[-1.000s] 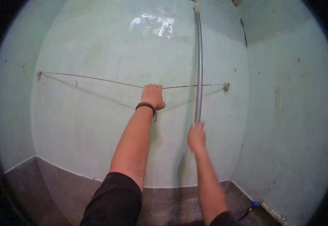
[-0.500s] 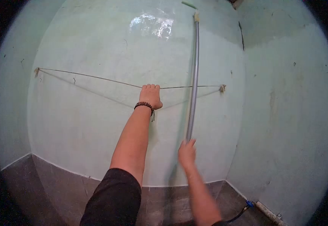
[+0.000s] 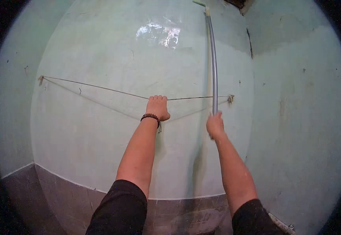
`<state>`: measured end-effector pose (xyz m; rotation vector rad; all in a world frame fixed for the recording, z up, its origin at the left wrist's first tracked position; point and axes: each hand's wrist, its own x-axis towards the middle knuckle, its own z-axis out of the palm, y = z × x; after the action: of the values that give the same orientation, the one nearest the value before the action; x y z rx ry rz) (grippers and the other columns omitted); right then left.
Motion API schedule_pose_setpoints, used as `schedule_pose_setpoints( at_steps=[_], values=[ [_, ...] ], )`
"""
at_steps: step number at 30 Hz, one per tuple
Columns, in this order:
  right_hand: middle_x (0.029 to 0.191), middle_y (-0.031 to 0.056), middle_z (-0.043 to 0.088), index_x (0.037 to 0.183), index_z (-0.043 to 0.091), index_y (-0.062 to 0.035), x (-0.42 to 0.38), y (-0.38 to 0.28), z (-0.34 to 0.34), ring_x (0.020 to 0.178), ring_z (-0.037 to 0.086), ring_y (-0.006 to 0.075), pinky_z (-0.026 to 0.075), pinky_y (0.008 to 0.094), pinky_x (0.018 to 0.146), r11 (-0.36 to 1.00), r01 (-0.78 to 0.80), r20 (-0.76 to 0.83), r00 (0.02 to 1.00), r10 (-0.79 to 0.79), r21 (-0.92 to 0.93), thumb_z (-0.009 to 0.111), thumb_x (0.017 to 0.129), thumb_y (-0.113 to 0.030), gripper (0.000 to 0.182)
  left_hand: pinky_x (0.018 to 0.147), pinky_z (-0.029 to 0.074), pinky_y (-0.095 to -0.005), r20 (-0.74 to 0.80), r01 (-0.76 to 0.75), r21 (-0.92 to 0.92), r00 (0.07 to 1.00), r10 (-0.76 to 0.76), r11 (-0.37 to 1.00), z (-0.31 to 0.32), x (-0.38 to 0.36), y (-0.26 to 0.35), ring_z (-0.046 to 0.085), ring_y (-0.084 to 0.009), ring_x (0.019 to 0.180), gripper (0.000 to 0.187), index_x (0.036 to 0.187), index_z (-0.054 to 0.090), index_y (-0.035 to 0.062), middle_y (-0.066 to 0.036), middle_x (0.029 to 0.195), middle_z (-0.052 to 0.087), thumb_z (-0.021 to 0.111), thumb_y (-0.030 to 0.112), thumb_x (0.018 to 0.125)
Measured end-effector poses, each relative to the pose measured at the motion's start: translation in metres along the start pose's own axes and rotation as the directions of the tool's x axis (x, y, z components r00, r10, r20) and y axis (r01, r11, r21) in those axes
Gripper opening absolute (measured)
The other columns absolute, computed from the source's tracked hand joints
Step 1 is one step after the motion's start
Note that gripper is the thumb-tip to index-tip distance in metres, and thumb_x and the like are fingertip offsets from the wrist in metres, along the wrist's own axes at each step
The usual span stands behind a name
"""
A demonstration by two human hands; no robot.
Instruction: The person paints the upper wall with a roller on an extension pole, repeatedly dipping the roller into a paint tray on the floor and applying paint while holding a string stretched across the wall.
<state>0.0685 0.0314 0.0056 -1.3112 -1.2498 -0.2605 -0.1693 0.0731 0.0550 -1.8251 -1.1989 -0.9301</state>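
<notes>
Strung across the wall (image 3: pixel 84 129) is a thin cord (image 3: pixel 100 85), tied at a left fixing (image 3: pixel 41 79) and a right fixing (image 3: pixel 230 98). My left hand (image 3: pixel 157 107), with a dark braided bracelet at the wrist, is closed over the cord's middle and bends it downward. A long grey pole (image 3: pixel 214 70) stands nearly upright in front of the wall, bowed slightly. Close to its lower end, my right hand (image 3: pixel 215 125) is wrapped round it. A narrow green head (image 3: pixel 198 3) crosses the pole's top, partly cut off by the upper frame edge.
High on the wall shines a bright glossy patch (image 3: pixel 158 33). Grey-brown tiles (image 3: pixel 72 196) cover the wall's lower part. A side wall (image 3: pixel 295 129) stands at the right, with a dark crack (image 3: pixel 249 43) near the corner. A pale pipe (image 3: pixel 282 224) lies low at the right.
My right hand has moved up and to the right, and the pole's lower part has swung right. My left hand keeps its hold on the cord. The view has shifted slightly.
</notes>
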Motion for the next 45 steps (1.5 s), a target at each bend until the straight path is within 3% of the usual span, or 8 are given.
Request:
schedule_pose_setpoints(
  at_steps=[8,17,25,29,31,36,38,45],
  values=[
    [0.092,0.0358,0.055,0.123,0.027,0.006,-0.147,0.118,0.021,0.085,0.056,0.0495,0.045,0.052,0.076,0.988,-0.109,0.018,0.994,0.112,-0.112,0.043,0.091,-0.029,0.05,0.092,0.035,-0.0363,0.03,-0.006,0.06,1.0,0.004,0.998,-0.006,-0.003,0.003,0.047,-0.0261,0.107,0.053,0.113,0.046,0.0019,-0.014,0.109,0.051,0.058,0.022,0.065],
    [0.091,0.0327,0.056,0.122,0.026,0.0055,-0.002,0.027,-0.038,0.076,0.059,0.0457,0.051,0.0485,0.062,0.996,-0.025,0.005,1.0,0.025,-0.09,0.04,0.092,-0.032,0.051,0.091,0.035,-0.0351,0.018,0.004,0.087,1.0,-0.006,0.996,-0.005,0.0,0.003,0.048,-0.0238,0.104,0.049,0.11,0.047,0.0038,-0.011,0.105,0.053,0.059,0.022,0.066],
    [0.09,0.0358,0.056,0.127,0.024,0.0092,-0.236,0.165,0.016,0.084,0.056,0.0495,0.045,0.0518,0.075,0.96,-0.225,0.113,0.963,0.245,-0.168,0.047,0.089,-0.028,0.058,0.091,0.036,-0.0369,0.002,-0.015,0.099,1.0,0.015,0.995,-0.009,-0.004,0.003,0.048,-0.0265,0.103,0.048,0.109,0.047,0.0026,-0.013,0.104,0.052,0.059,0.019,0.065],
    [0.087,0.0345,0.057,0.129,0.023,0.0067,-0.153,0.145,-0.007,0.08,0.056,0.0494,0.047,0.052,0.07,0.974,-0.219,0.097,0.97,0.223,-0.051,0.046,0.089,-0.031,0.059,0.09,0.037,-0.037,0.01,-0.018,0.113,1.0,0.017,0.993,-0.006,-0.003,0.004,0.048,-0.0263,0.103,0.049,0.109,0.047,0.0032,-0.013,0.105,0.052,0.06,0.02,0.065],
    [0.091,0.0336,0.056,0.127,0.025,0.0065,-0.072,0.12,-0.021,0.077,0.058,0.0476,0.048,0.0519,0.068,0.996,-0.011,0.008,1.0,0.012,-0.088,0.044,0.09,-0.032,0.057,0.09,0.037,-0.037,-0.012,-0.017,0.109,1.0,0.019,0.994,-0.008,-0.002,0.002,0.048,-0.0262,0.104,0.049,0.109,0.047,0.0034,-0.013,0.105,0.052,0.06,0.021,0.065],
    [0.105,0.0296,0.052,0.122,0.03,0.0036,0.092,-0.031,-0.082,0.086,0.059,0.0378,0.05,0.0485,0.062,0.991,0.017,0.024,1.0,-0.014,-0.132,0.042,0.089,-0.037,0.053,0.092,0.036,-0.037,0.021,-0.018,0.056,1.0,0.016,0.998,0.003,0.005,-0.002,0.047,-0.0258,0.105,0.053,0.11,0.046,0.004,-0.013,0.106,0.051,0.063,0.023,0.063],
    [0.11,0.0272,0.049,0.122,0.029,0.003,0.118,-0.075,-0.095,0.082,0.059,0.0363,0.051,0.0468,0.058,0.999,-0.038,0.116,0.993,0.034,0.032,0.043,0.088,-0.032,0.05,0.093,0.035,-0.0369,0.034,0.008,0.042,0.999,-0.009,0.999,0.004,0.009,-0.001,0.047,-0.0258,0.106,0.053,0.11,0.046,0.004,-0.013,0.106,0.051,0.063,0.022,0.064],
    [0.111,0.0316,0.047,0.123,0.026,0.0024,0.121,-0.064,-0.083,0.088,0.057,0.0435,0.052,0.0514,0.064,0.997,0.0,0.059,0.998,0.005,-0.083,0.045,0.082,-0.014,0.048,0.093,0.034,-0.0357,0.067,0.013,0.078,0.998,-0.018,0.997,-0.004,0.004,0.003,0.045,-0.0247,0.109,0.052,0.112,0.044,0.0044,-0.013,0.108,0.051,0.061,0.021,0.065]
  ],
)
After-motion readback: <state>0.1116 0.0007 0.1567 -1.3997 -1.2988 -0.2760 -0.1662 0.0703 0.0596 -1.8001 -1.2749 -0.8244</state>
